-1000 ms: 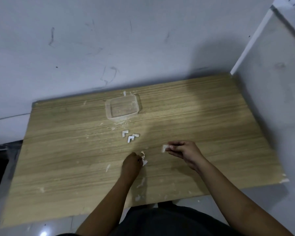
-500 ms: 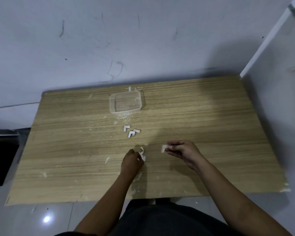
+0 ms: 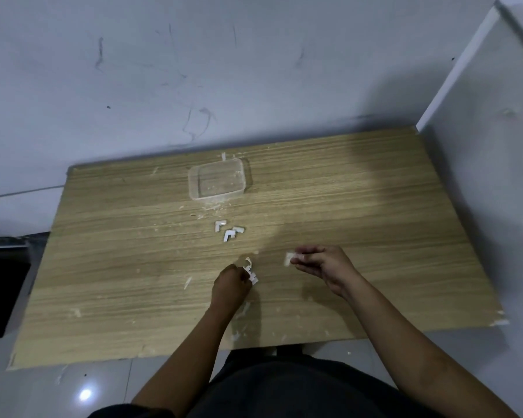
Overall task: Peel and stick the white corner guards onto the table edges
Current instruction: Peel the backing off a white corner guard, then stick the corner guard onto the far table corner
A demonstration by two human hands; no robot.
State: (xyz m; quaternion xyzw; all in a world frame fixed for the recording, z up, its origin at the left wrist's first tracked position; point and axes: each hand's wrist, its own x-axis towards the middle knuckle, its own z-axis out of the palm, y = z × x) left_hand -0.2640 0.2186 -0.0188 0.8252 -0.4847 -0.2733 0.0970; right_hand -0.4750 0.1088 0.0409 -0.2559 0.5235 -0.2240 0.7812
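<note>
My right hand (image 3: pixel 323 267) pinches a small white corner guard (image 3: pixel 289 258) between thumb and fingers, just above the wooden table (image 3: pixel 375 221). My left hand (image 3: pixel 229 286) is curled over the tabletop and pinches white peeled backing scraps (image 3: pixel 251 271) at its fingertips. Three loose white corner guards (image 3: pixel 228 232) lie in a cluster on the table beyond both hands. A white guard (image 3: pixel 499 321) shows on the table's near right corner.
A clear plastic container (image 3: pixel 216 181) stands near the table's far edge. White scraps and residue (image 3: pixel 187 282) dot the wood. A grey wall runs behind, a white panel (image 3: pixel 480 101) stands at the right, and a dark object (image 3: pixel 0 297) sits left.
The camera view has lifted and shifted, so the table sits lower in frame. Both hands stay in nearly the same place on the table, still holding their pieces.
</note>
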